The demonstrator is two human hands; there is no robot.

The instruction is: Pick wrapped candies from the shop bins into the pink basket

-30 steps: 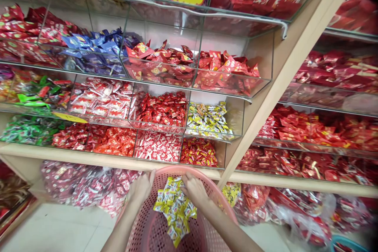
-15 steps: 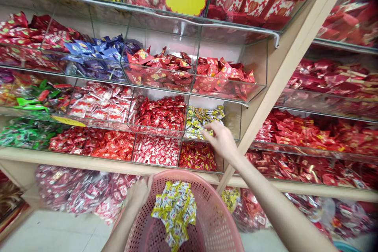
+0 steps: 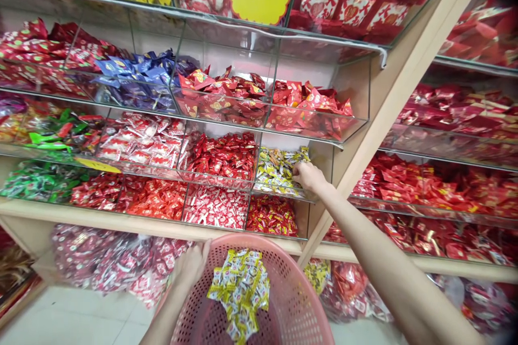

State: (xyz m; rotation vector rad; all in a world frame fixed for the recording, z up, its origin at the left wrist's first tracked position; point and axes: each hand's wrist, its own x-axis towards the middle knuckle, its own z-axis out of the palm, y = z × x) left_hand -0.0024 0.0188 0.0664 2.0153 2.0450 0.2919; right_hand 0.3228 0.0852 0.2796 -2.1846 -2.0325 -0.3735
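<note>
While the left hand [image 3: 193,265] is gripping the left part of the rim of a round, pink, perforated plastic basket [image 3: 304,280], the right hand [image 3: 308,177] is resting among small, yellow-and-white wrapped candies [image 3: 273,170] in a clear-walled compartment [image 3: 322,159] at the right end of its shelf row. Its fingers are sitting curled, but their tips are not showing clearly, so whether they are pinching any candy is impossible to tell. A heap of matching candies [image 3: 242,290] is lying inside the basket.

Each candy is probably weighing very little, with a firm centre in a thin, slick wrapper; pieces are likely slipping from a loose scoop. Cupped fingers closing from beneath are therefore offering the surest hold on several, whereas a pinch across the middle is suiting one. Hard squeezing is possibly risking split wrappers. The basket, presumably light and slightly flexible, is best accepting a hold on its thick rim.
</note>
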